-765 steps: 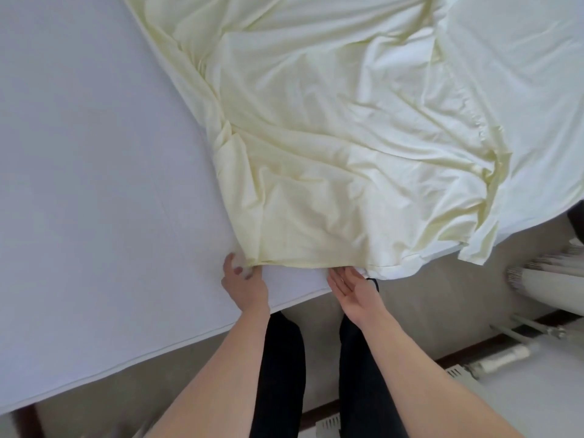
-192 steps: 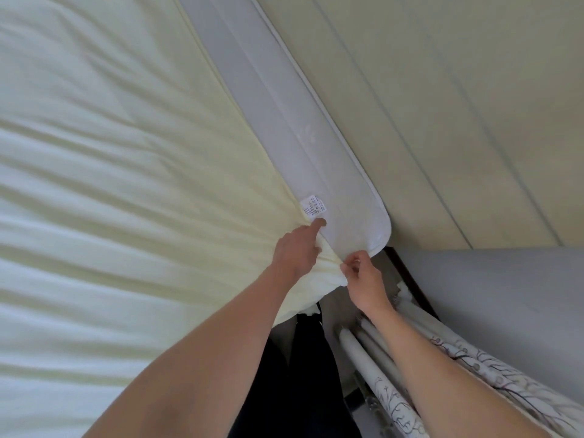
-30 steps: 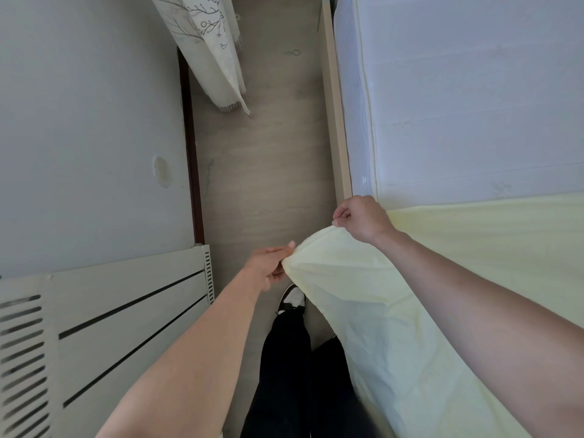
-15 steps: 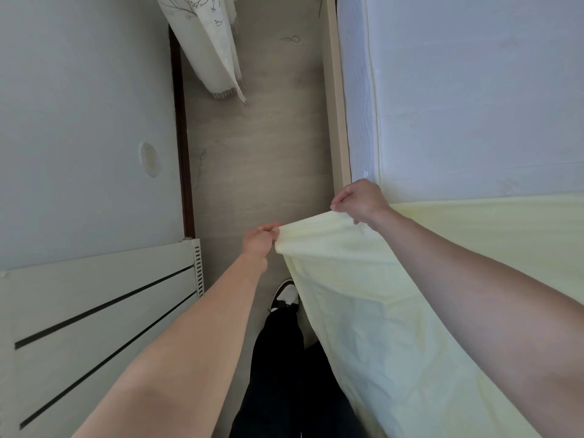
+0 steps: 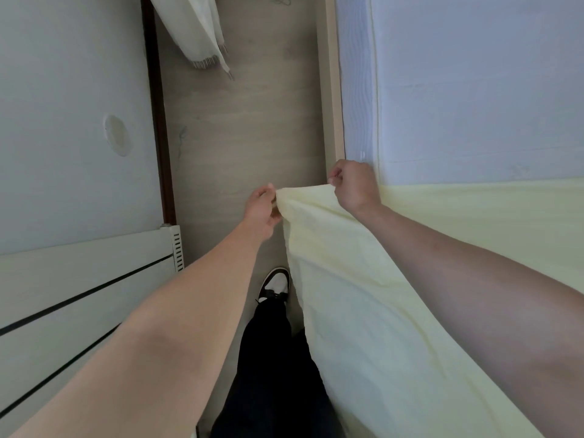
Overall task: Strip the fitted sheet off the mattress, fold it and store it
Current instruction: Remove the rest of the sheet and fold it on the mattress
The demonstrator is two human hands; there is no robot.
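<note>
At far left a pale grey wall [image 5: 63, 90] carries a round cover plate [image 5: 117, 135], and below it sits a white radiator cover [image 5: 79, 279] with dark slots and a vented end. A dark brown skirting board [image 5: 158, 121] runs down the wall's foot beside the wood-look floor [image 5: 246, 115]. A cream curtain hem [image 5: 196, 30] with a fringed edge hangs over the floor at the top. The narrow strip of floor between wall and bed is where the person stands: black trousers [image 5: 271, 374] and a black-and-white shoe [image 5: 275, 283] fill its lower part, partly hidden by the hanging cloth.

The left hand [image 5: 262, 210] has its fingers pinched together on one end of the pale yellow fitted sheet [image 5: 363, 311] edge, out over the floor. The right hand [image 5: 354, 184] has its fingers curled tight on the same edge, just beside the mattress corner. Between them the hem stretches nearly level; the cloth drops from it in front of the legs and spreads right over the mattress [image 5: 474, 90], whose upper part lies bare and white. A light wooden bed frame [image 5: 331, 90] edges the mattress side.

Compared with half a second ago, the two hands hold the same grips and the stretched hem between them looks about as wide; the curtain hem and wall plate sit lower in view, so the head has tipped a little
</note>
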